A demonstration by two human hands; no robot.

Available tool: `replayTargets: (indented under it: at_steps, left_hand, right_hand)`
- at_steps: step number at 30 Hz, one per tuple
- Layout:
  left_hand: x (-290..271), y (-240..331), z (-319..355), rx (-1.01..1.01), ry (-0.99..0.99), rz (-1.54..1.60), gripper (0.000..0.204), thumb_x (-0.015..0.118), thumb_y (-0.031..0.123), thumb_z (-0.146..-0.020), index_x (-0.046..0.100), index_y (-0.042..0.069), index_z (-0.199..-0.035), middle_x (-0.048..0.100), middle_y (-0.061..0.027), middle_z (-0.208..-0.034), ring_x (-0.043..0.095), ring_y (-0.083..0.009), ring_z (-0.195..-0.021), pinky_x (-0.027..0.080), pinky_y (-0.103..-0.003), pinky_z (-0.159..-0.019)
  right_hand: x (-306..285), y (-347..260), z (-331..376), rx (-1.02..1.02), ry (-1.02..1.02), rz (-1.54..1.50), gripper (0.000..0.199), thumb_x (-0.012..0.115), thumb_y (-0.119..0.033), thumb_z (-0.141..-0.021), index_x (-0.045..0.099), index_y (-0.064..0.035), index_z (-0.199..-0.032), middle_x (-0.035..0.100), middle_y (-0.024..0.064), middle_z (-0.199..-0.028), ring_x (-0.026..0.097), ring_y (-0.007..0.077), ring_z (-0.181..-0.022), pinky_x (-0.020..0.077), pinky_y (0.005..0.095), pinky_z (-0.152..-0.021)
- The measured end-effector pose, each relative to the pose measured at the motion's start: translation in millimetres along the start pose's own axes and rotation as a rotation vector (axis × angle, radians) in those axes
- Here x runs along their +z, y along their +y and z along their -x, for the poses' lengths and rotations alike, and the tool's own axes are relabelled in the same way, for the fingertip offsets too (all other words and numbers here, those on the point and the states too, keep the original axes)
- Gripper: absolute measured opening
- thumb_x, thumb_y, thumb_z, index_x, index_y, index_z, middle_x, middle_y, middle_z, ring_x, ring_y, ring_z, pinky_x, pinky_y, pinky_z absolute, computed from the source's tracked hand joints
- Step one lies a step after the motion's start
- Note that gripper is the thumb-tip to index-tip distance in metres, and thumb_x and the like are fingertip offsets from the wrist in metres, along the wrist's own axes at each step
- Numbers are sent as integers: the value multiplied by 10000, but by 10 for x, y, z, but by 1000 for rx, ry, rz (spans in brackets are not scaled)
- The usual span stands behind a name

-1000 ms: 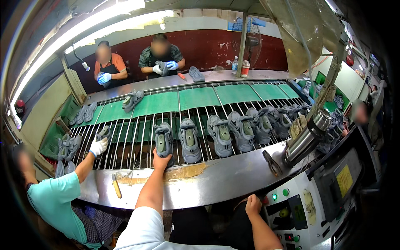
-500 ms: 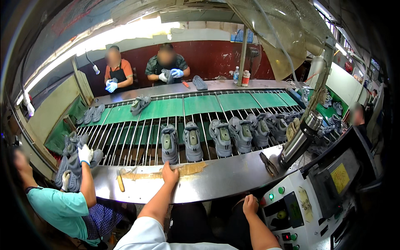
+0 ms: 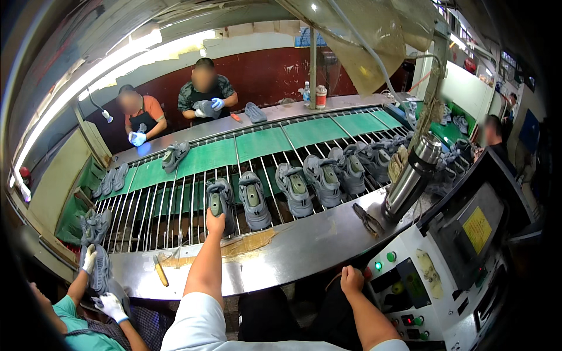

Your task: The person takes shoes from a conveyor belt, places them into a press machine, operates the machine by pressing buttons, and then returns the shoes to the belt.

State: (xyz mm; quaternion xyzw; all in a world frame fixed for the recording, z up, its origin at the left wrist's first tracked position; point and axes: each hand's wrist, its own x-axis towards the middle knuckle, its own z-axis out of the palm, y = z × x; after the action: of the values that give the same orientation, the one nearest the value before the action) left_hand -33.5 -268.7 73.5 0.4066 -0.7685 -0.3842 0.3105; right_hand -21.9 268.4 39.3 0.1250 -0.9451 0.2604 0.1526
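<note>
My left hand (image 3: 215, 223) reaches across the metal ledge and grips the heel of a grey sneaker (image 3: 222, 196), its thumb up at the opening. The shoe stands on the metal rods with an olive-green piece inside it. Right beside it is another grey sneaker (image 3: 254, 199), and several more run off to the right in a row. My right hand (image 3: 352, 279) rests low in front of me, left of the control panel, its fingers curled closed; what they hold, if anything, is hidden.
A yellow-handled knife (image 3: 161, 271), pliers (image 3: 367, 220) and a steel thermos (image 3: 412, 178) sit on the metal ledge (image 3: 304, 245). The control machine (image 3: 421, 286) stands at right. Two gloved co-workers work across the green conveyor (image 3: 257, 142); another handles shoes at left.
My left hand has moved forward from the ledge edge onto the sneaker's heel. The view has shifted, and the co-worker at left has drawn shoes nearer. My right hand stays low.
</note>
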Motion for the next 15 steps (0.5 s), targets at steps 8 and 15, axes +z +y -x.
replayTargets:
  at_steps: [8,15]
  left_hand:
    - [-627,936,228,143,-182,70,558,679,221,-749,515,8,-1239,606,-181,-1149,596,-303,-1044,452,-368,-915]
    - [-2800,3173,2594,864,-802,1177,283,637,116,-802,577,-3,-1052,603,-113,-990,607,-250,-888,509,-380,-786]
  right_hand:
    - [38,-296,-4,-14,-14,95,279,528,-281,-889,538,-53,-728,576,176,-670,569,386,-649,461,487,-593]
    - [47,-102,80,53,-22,163,300,480,-332,-920,555,-68,-800,605,201,-765,585,411,-730,472,515,-647]
